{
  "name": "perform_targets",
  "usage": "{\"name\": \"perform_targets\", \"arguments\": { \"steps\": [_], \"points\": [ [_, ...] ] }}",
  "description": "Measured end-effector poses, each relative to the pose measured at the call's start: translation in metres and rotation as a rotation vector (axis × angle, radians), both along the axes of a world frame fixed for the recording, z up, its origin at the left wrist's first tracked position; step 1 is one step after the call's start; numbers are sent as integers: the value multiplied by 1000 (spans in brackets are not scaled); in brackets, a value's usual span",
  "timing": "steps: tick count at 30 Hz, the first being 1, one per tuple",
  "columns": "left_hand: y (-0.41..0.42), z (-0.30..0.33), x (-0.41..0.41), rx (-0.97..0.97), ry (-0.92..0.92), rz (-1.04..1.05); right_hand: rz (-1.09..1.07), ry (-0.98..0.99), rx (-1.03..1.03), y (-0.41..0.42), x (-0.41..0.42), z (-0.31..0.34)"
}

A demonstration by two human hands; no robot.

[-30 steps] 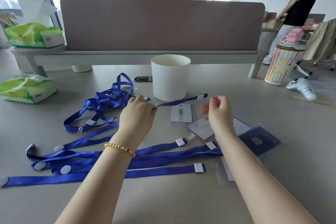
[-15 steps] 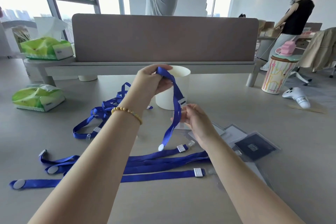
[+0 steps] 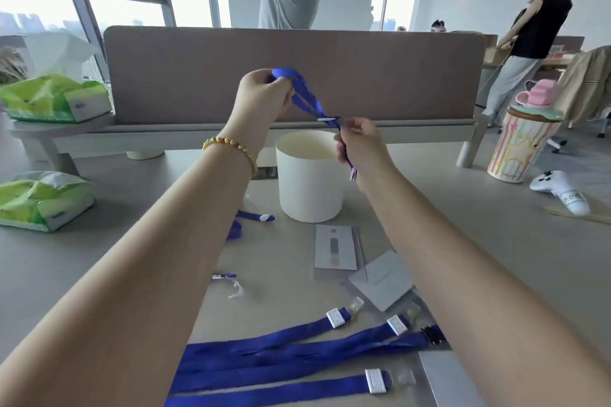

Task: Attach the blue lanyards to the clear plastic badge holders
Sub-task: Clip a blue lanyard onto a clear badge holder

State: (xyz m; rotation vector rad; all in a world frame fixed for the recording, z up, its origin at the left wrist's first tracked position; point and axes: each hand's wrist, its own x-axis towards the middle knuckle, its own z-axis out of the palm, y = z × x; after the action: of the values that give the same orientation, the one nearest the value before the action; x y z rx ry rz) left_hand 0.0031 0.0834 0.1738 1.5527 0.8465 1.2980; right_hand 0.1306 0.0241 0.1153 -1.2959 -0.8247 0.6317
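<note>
Grey desk point(image 3: 496, 241) in an office, w/ a brown divider wall point(image 3: 363, 76) at the back and big windows behind it. On the desk sits a white cup point(image 3: 309, 182), green tissue packs point(image 3: 39, 198) on the left, and a white game controller point(image 3: 562, 190) on the right.

Both hands are up in the air above the cup. Left hand point(image 3: 261, 94) has its fingers curled round the loop of a blue lanyard point(image 3: 309, 99). Right hand point(image 3: 362, 149) pinches the other end, near the white clip point(image 3: 329, 118). The strap runs tight between them. The clip looks side-on and small, so I can't tell if it's open.

More lanyards point(image 3: 297, 350) lie flat near the front edge. Clear badge holders point(image 3: 337, 251) lie just past them, w/ cards inside, not joined to any strap yet.

Good way to do this bit, I think: keep the strap straight, no twists. Bring the clip end down to a holder. Find the slot at the top of the holder. Push the clip thru and snap it. Hold the holder flat w/ the other hand so it won't slide.
</note>
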Motion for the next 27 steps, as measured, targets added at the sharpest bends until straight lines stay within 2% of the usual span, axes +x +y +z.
{"name": "perform_targets", "arguments": {
  "steps": [4, 9, 11, 13, 15, 16, 19, 21, 24, 27],
  "points": [
    [34, -8, 16, 348, 593, 153, -95, -92, 22, 45, 18, 15],
    [59, -35, 35, 471, 939, 138, -56, -248, -11, 81, 28, 8],
    [68, -43, 37, 452, 1072, 72, -26, -488, -110, 87, 32, 3],
    [70, -49, 34, 424, 1196, -22, 45, -834, -355, 85, 38, 2],
    [68, -50, 29, 360, 1201, -126, 115, -1093, -580, 77, 38, 6],
    [67, -49, 28, 313, 1180, -163, 114, -1166, -622, 73, 38, 9],
    [59, -39, 29, 221, 1132, -149, -15, -1244, -605, 66, 38, 15],
    [52, -32, 28, 260, 1142, -52, -37, -1289, -618, 62, 35, 17],
    [42, -30, 17, 343, 1040, 66, -51, -1414, -649, 54, 29, 17],
    [33, -38, -2, 330, 943, 123, -128, -1406, -473, 41, 25, 8]
  ]
}}
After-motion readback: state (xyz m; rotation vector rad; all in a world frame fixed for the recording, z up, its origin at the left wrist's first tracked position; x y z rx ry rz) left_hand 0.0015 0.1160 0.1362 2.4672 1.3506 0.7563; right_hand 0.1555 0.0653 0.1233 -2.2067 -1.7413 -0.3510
